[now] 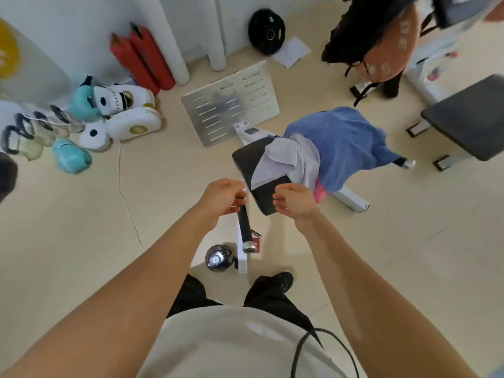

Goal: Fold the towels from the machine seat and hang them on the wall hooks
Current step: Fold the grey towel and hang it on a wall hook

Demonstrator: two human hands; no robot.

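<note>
I have barely begun; my left hand (222,196) and right hand (293,200) pinch the white towel's (283,159) near edge; it and the blue towel (346,140) lie heaped on the machine seat (246,156); folding and hanging all remain.

Seat (246,159): centre of the floor, just beyond both hands.
Towels (335,143): heaped on the seat's right part — one (289,156) lies over the others.
Footplate (231,105): behind the seat.
Boxing gear (117,113): far left, by the wall.
Counter (469,115): far right.
Weight plate (266,31): leaning on the back wall.
</note>
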